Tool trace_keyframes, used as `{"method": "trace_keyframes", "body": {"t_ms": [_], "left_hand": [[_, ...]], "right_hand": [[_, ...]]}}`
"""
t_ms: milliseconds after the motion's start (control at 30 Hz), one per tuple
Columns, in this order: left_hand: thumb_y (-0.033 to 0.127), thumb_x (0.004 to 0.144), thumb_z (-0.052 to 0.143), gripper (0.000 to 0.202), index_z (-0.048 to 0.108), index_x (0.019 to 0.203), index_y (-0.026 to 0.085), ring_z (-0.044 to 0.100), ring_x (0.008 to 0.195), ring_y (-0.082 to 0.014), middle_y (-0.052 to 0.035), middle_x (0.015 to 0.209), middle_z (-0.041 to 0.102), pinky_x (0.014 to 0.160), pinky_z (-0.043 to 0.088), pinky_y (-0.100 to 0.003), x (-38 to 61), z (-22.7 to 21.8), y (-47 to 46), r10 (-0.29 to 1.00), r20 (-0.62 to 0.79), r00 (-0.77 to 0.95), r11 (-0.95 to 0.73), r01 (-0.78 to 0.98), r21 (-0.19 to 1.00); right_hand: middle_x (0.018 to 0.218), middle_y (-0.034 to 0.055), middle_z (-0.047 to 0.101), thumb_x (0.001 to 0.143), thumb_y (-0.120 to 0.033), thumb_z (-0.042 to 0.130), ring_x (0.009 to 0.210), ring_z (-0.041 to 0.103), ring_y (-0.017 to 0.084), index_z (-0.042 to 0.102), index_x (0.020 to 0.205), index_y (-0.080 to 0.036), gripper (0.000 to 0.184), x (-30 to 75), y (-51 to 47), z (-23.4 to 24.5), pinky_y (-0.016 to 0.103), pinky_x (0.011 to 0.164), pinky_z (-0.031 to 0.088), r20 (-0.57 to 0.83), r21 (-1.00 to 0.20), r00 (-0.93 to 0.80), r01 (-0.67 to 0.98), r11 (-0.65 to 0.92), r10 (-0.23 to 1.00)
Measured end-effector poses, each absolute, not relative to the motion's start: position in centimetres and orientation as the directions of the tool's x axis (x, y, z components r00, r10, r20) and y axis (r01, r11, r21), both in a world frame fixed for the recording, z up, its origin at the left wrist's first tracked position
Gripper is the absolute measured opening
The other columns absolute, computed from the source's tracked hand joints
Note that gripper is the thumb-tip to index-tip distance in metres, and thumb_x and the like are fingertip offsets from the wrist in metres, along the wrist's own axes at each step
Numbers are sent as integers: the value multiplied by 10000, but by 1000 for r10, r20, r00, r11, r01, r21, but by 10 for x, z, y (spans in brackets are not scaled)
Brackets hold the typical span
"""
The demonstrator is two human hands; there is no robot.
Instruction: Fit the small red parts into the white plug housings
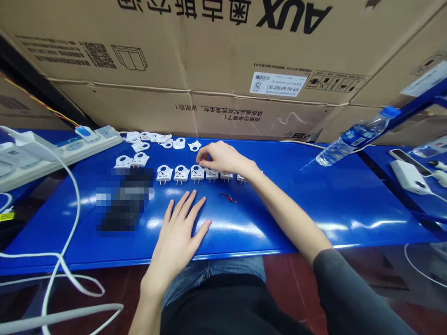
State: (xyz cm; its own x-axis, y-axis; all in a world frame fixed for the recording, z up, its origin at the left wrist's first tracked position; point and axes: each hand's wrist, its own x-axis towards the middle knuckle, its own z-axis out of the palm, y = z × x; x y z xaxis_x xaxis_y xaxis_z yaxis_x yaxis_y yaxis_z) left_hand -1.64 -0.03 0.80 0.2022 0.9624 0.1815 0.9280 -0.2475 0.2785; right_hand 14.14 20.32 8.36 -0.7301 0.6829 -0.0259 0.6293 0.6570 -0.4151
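My left hand (179,230) lies on the blue table with its fingers spread and nothing in it. My right hand (220,158) hovers over the row, its fingers curled together; what they hold, if anything, is hidden. Below it runs a row of several white two-pin plug housings with a round ring opening, among them one plug housing (197,173) right under my right fingertips. My right hand and forearm partly cover the row's right end. Just left of my right fingers sits a loose white ring-shaped cover (194,146). Small red and black wires (228,198) lie in front of the row.
More white covers (164,139) lie at the back. A pixelated dark object (125,200) is at left, near a power strip (75,153) and white cables (75,209). At right a water bottle (356,135) leans tilted. A large cardboard box (223,65) walls off the back.
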Motion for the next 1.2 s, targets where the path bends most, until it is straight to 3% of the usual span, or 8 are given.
{"method": "trace_keyframes", "body": {"t_ms": [200,433,733,933,1000,1067,1200], "left_hand": [[504,1052,462,546,501,1540,261,364,1578,-310,-85,1676,436,1296,276,-607,-16,8,0,961,190,204,-250,931,267],[497,1062,441,544,475,1556,271,348,1586,-302,-80,1686,420,1298,272,-601,-17,9,-1,961,182,206,-249,933,258],[503,1059,437,544,478,1553,278,355,1582,-308,-68,1688,417,1309,260,-595,-15,9,1,967,164,195,-234,934,269],[528,1059,439,558,477,1553,271,338,1592,-288,-70,1688,416,1310,252,-589,-16,8,0,966,164,199,-238,933,271],[529,1060,440,560,474,1554,268,334,1593,-287,-72,1688,417,1310,253,-587,-16,8,0,967,164,194,-233,934,271],[520,1061,442,559,469,1558,265,336,1592,-291,-75,1688,416,1305,258,-589,-16,8,0,967,167,194,-234,934,271],[513,1061,442,551,472,1553,267,352,1584,-293,-72,1684,424,1303,262,-587,-16,8,0,964,178,198,-242,932,269]], "right_hand": [[1078,75,783,933,-219,618,979,703,234,781,1080,-231,219,112,200,76,290,815,488,-55,-317,-729,660,681,682],[1045,86,785,917,-165,610,888,696,203,766,998,-194,179,109,199,77,260,716,442,-129,-308,-737,666,680,663],[1007,46,789,915,-175,632,873,681,184,778,1003,-209,174,123,200,93,260,686,419,-105,-342,-759,634,694,642],[907,10,810,847,-204,734,815,701,149,823,932,-201,124,146,207,110,226,687,452,-404,-473,-797,602,643,449],[879,6,809,873,-233,716,791,704,147,825,931,-202,127,150,209,110,228,688,459,-440,-480,-793,604,636,422],[921,13,812,921,-258,677,815,707,149,820,980,-209,162,149,210,106,228,718,468,-381,-488,-800,600,635,463],[1099,39,796,970,-252,618,956,702,189,790,1119,-244,228,130,205,90,256,818,484,-86,-409,-737,640,651,671]]}}
